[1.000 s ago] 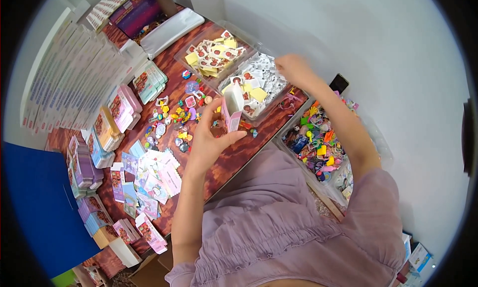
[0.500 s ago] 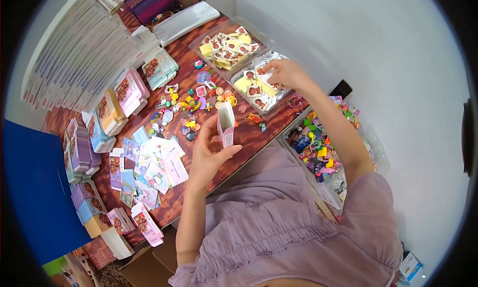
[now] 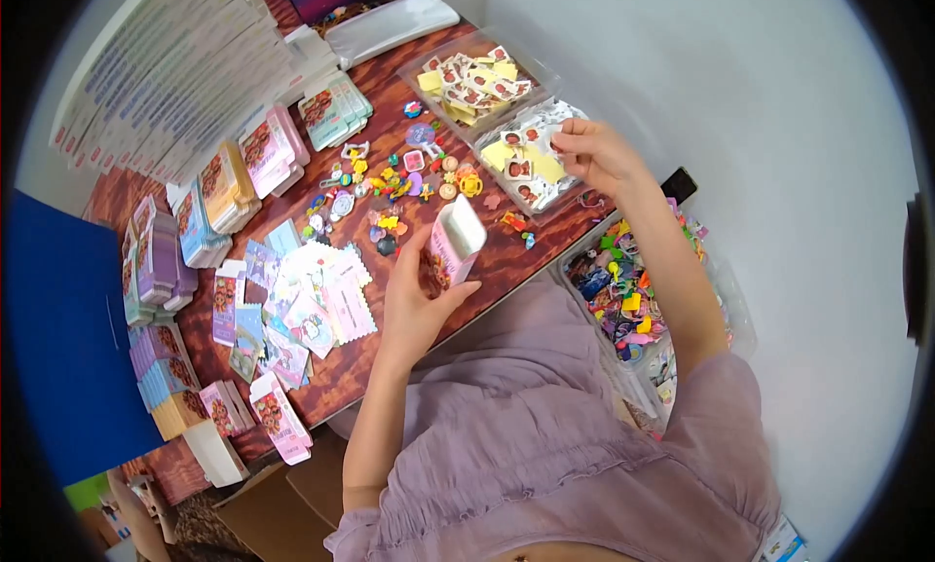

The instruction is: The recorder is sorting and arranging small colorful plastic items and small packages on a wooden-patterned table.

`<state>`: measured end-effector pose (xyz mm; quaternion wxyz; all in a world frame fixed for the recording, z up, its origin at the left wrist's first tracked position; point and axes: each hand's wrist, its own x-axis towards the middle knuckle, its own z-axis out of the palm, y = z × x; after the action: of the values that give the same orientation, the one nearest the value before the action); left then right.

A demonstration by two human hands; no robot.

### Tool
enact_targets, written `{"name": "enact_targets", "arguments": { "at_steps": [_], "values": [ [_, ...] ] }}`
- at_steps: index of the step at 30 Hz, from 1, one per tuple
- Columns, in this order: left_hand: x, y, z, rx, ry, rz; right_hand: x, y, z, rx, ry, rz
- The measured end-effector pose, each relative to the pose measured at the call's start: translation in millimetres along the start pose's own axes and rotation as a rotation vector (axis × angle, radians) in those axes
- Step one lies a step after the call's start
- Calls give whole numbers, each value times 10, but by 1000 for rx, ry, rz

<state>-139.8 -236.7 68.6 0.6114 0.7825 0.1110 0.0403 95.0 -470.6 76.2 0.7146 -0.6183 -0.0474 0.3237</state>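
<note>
Pink box (image 3: 456, 243), held between thumb and fingers of left hand (image 3: 417, 307); right hand (image 3: 604, 160) near packets (image 3: 519, 169), fingertips bunched, grip unclear

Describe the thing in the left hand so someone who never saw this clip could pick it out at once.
Start at the red-brown patterned table, then find the left hand near its closest edge. Between thumb and fingers is a small pink carton, its open end showing a white inside. Unlike the stacked cartons farther left, this one is held in a hand.
</note>
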Motion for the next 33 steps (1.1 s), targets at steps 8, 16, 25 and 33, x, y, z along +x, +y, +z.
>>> {"name": "enact_targets", "arguments": {
  "at_steps": [8, 16, 25, 33],
  "values": [
    [-95, -86, 77, 466, 218, 196, -540, 214, 1267, -740, -104, -417],
    [-257, -237, 7, 504, 401, 244, -646, 347, 1817, -1041, -130, -722],
    [-464, -178, -68, 246, 572, 129, -959, 621, 1904, -625, -138, -568],
    [-685, -56, -151, -406, 333, 121, -940, 687, 1847, -96, -166, -424]
  ]
}}
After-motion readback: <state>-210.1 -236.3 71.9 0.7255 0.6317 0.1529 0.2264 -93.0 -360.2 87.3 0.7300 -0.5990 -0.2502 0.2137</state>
